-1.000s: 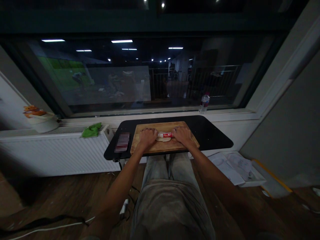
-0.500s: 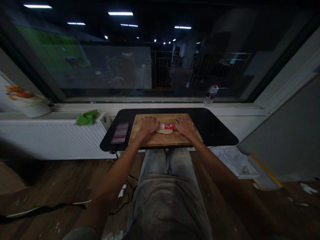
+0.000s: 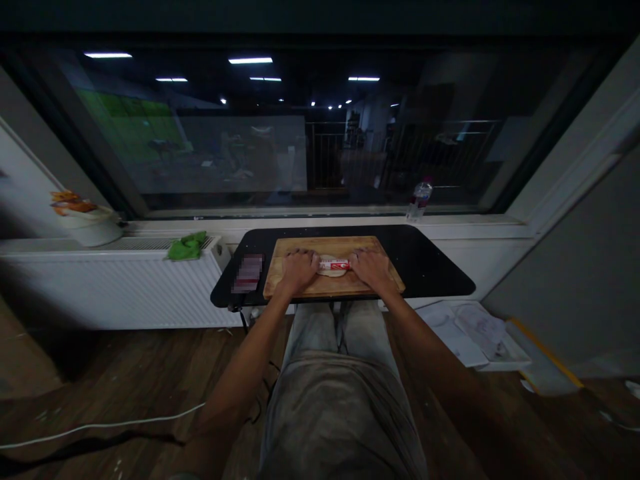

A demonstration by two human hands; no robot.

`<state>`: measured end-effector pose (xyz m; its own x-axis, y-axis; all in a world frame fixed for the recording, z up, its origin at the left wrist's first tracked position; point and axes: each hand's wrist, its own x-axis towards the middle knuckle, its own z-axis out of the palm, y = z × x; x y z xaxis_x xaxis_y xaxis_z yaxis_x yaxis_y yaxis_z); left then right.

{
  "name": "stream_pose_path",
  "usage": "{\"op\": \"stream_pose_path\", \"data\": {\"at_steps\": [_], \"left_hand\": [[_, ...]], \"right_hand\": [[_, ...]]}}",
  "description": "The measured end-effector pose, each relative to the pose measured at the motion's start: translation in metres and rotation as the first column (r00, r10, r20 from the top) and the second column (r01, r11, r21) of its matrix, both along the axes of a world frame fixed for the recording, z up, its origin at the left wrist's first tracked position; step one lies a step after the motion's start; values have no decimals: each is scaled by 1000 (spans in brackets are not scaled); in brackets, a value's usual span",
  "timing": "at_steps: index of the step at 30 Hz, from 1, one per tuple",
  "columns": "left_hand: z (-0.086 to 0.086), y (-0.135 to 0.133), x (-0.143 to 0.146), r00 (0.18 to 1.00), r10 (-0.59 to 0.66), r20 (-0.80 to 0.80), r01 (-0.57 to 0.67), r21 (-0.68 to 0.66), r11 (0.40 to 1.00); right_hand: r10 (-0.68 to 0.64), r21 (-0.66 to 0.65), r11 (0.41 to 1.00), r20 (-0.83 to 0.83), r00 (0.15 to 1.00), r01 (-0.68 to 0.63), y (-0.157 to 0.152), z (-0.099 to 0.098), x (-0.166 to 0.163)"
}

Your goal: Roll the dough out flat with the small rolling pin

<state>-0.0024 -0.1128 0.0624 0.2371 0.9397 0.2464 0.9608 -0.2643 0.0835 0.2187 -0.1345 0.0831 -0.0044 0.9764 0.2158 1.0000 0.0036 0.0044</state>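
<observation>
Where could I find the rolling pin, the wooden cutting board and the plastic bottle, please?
Rolling pin (image 3: 336, 265): head view, its red-and-white label.
Wooden cutting board (image 3: 330, 287): head view, bare front part.
Plastic bottle (image 3: 421, 195): head view, middle of body.

Holding a red-and-white cylinder (image 3: 340, 265) between left hand (image 3: 301, 269) and right hand (image 3: 371, 269) — over flat, pale dough (image 3: 332, 273) on a wooden board (image 3: 330, 287).

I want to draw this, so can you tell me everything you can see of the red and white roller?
The roller is a slim cylinder, white toward the left and redder toward the right, with markings too small to read. It lies sideways across pale, flat dough on the wooden board. The left hand and right hand cover its ends. I can't tell its material.
</observation>
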Motion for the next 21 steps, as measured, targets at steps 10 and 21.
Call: {"op": "stream_pose_path", "data": {"at_steps": [10, 21], "left_hand": [[-6, -11, 0, 999, 9, 52, -11, 31, 999], [-19, -25, -8, 996, -41, 78, 36, 58, 998]], "right_hand": [[-8, 61, 998, 28, 1000, 7, -20, -1, -5], [5, 141, 990, -7, 1000, -4, -39, -19, -3]]}}
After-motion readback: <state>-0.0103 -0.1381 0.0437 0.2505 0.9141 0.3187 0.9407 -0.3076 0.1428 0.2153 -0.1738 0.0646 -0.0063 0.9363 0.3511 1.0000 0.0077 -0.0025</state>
